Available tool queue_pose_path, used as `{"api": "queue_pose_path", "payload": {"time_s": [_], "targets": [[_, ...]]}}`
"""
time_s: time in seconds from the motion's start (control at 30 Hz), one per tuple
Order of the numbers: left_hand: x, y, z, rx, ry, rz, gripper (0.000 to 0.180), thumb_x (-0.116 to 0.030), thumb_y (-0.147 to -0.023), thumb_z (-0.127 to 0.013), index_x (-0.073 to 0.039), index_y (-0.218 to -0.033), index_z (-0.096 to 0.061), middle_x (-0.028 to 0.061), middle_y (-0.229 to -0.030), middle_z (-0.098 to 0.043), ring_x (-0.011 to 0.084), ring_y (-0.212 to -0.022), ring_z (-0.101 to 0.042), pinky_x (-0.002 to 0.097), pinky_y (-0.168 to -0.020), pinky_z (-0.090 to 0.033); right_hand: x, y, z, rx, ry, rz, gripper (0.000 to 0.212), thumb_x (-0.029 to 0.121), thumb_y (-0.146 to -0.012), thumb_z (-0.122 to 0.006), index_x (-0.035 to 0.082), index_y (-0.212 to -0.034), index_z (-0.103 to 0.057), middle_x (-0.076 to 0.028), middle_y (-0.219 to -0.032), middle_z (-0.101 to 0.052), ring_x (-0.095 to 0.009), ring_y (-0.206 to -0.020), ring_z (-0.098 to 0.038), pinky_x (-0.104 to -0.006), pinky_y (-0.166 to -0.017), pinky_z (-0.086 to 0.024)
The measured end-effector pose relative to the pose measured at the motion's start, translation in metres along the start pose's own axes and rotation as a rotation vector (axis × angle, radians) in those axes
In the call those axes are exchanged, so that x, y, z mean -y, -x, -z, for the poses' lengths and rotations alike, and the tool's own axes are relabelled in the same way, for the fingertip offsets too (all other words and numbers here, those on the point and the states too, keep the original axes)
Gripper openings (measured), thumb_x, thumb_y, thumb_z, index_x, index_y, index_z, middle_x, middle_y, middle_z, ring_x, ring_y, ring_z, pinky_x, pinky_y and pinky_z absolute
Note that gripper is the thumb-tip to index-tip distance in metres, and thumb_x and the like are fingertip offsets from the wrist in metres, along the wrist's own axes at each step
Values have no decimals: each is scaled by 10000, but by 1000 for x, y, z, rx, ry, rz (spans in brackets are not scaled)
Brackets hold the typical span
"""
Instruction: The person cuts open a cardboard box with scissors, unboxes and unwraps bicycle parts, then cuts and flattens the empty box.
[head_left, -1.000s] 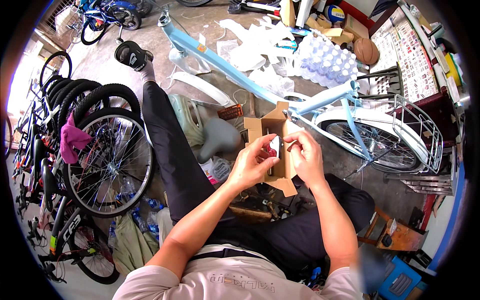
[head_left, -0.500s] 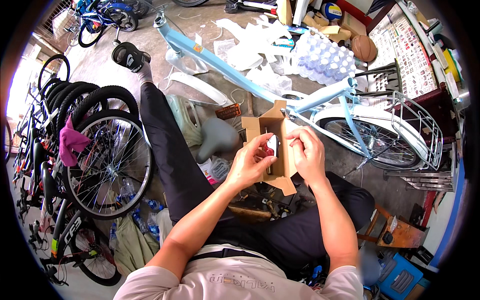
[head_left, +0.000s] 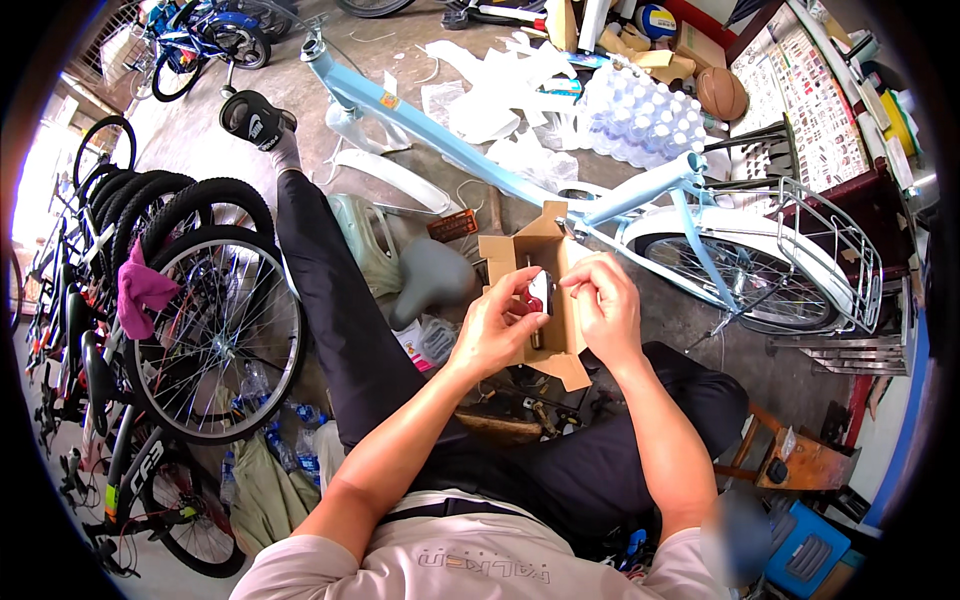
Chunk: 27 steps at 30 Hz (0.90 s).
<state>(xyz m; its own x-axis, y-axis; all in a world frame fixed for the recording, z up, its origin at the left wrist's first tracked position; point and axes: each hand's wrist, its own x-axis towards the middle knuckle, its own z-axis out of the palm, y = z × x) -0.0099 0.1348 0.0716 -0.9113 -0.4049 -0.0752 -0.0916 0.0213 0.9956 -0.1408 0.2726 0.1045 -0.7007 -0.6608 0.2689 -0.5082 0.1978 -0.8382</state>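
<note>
My left hand (head_left: 492,328) is closed, with thumb and fingers around a small red and silver-white part (head_left: 541,290) that looks like a bicycle reflector or tail light. Just beneath it stands an opened cardboard box (head_left: 567,335), its flaps spread; a metallic piece shows inside. My right hand (head_left: 606,305) hovers at the box's right side, thumb and fingertips pinched together. Whatever they pinch is hidden or too small to name. A light blue bicycle frame (head_left: 450,142) lies beyond the box, joined to a rear wheel with a white fender (head_left: 720,235).
A grey saddle (head_left: 436,277) rests left of the box, near my outstretched leg. Bicycle wheels (head_left: 218,335) and bikes crowd the left side. Wrapped water bottles (head_left: 640,110), white packing sheets (head_left: 500,90) and a basketball (head_left: 721,93) lie farther off. A blue case (head_left: 808,545) sits at lower right.
My right hand has shifted slightly left, and its fingers are posed a little differently. The left hand keeps the red and silver-white part over the box. The view has moved slightly.
</note>
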Motion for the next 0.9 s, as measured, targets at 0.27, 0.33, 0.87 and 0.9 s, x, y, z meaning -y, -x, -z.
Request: {"api": "queue_pose_path", "payload": {"time_s": [0.27, 0.33, 0.87, 0.9], "targets": [[0, 1, 0, 53, -16, -17, 587, -28, -892, -736, -52, -1435, -512, 89, -1071, -667, 145, -905, -667, 301, -778, -551, -11, 17, -23, 158, -698, -623, 253, 275, -1071, -508, 61, -1142, -623, 9, -840, -579, -67, -680, -515, -216, -616, -414], [0, 0, 1, 61, -33, -16, 580, -16, -915, -727, -30, -1445, -492, 59, -1083, -664, 92, -924, -631, 260, -775, -522, -8, 17, -22, 149, -730, -649, 245, 252, -1065, -489, 58, -1155, -609, 6, -840, -579, -67, -679, -512, -214, -619, -412], [0, -2, -2, 41, 8, -7, 594, -20, -853, -762, -73, -1406, -552, 111, -1042, -694, 176, -864, -685, 328, -764, -574, -8, 18, -27, 4, -904, -768, 288, 338, -1073, -504, 82, -1057, -633, 30, -790, -551, -55, -638, -472, -216, -582, -377], [-2, -2, -2, 50, 3, 4, 595, -20, -851, -763, -73, -1405, -553, 109, -1039, -695, 174, -860, -684, 326, -764, -574, -8, 17, -26, -9, -910, -815, 269, 322, -1070, -509, 83, -1047, -630, 29, -798, -559, -52, -634, -469, -214, -579, -376]]}}
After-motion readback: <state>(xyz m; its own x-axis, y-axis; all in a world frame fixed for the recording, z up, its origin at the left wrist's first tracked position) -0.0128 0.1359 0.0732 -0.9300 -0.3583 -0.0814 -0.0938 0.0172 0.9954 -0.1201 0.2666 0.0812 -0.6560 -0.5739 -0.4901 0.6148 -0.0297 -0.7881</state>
